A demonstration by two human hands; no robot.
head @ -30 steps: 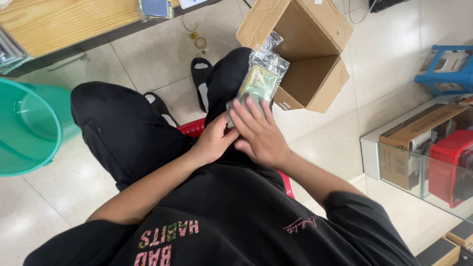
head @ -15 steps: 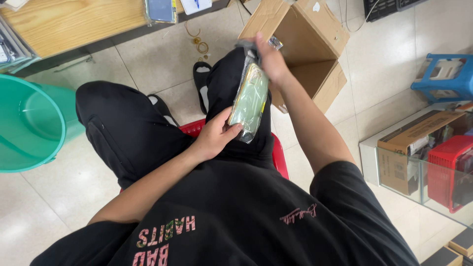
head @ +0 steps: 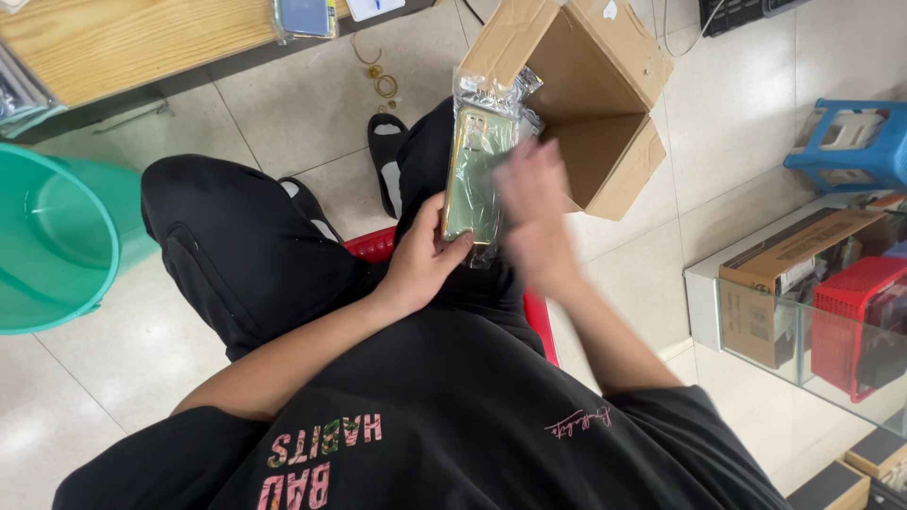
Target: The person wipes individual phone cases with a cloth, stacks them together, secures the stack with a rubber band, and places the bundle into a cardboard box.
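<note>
My left hand (head: 420,260) grips the lower end of a pale green phone case in a clear plastic bag (head: 475,170), held upright over my right knee. My right hand (head: 534,203) is blurred with motion just right of the case, touching or nearly touching its right edge; I cannot tell if it grips it. An open cardboard box (head: 590,104) lies on the floor straight beyond the case. I sit on a red stool (head: 373,244) in black trousers.
A green plastic tub (head: 57,236) stands at the left. A wooden table edge (head: 132,33) runs along the top left. At the right are a glass cabinet (head: 803,321) holding a carton and a red basket, and a blue stool (head: 850,142). Black sandals (head: 385,156) rest on the tiles.
My right hand came down from the top of the bagged case to its right side, moving fast. The case stays upright in my left hand.
</note>
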